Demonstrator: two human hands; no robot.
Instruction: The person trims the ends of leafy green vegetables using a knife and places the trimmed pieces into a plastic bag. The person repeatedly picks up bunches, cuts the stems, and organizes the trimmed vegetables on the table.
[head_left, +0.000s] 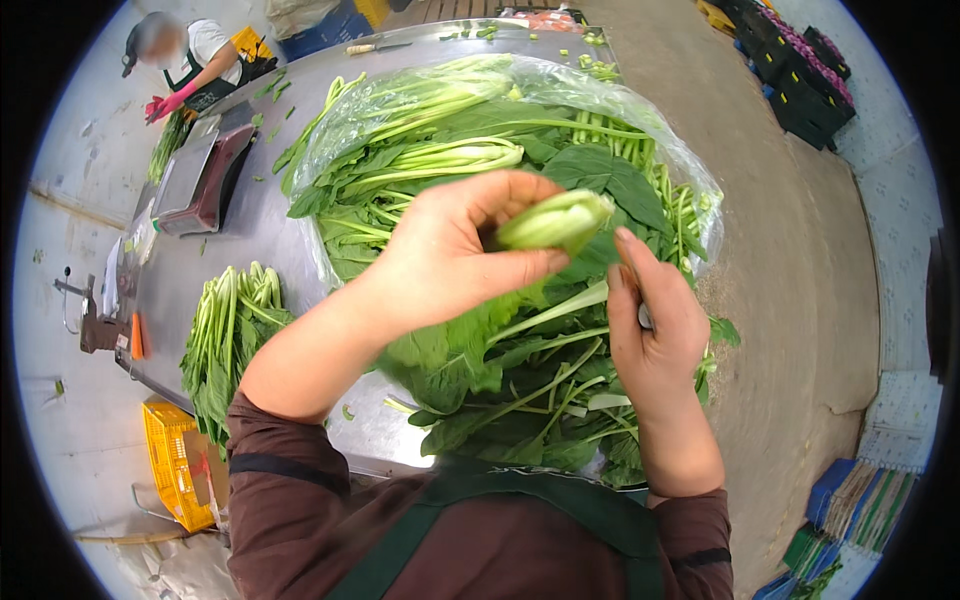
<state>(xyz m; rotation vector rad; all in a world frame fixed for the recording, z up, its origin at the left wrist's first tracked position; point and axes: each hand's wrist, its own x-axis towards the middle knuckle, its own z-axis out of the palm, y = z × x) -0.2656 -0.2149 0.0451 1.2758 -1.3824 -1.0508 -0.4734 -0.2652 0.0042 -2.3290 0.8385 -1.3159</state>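
Note:
My left hand (465, 251) grips a leafy green vegetable by its pale stalk base (559, 221), the cut end towards the right. Its leaves hang below the wrist. Close by on the right, my right hand (660, 315) is curled, thumb and fingers near a pale leaf stalk (581, 304); a small metallic piece shows between its fingers, perhaps part of a knife, mostly hidden. Beneath both hands lie leafy greens (525, 405). Beyond them, a large clear plastic bag (637, 101) holds more greens with pale stalks. A bunch of greens (236, 322) rests at the table's left.
The metal table (300, 97) carries a weighing scale (206, 180) and a knife with a wooden handle (360, 49). Across it stands a person in pink gloves (169, 105). A yellow crate (169, 465) sits low left; dark crates (806, 97) are stacked at the far right.

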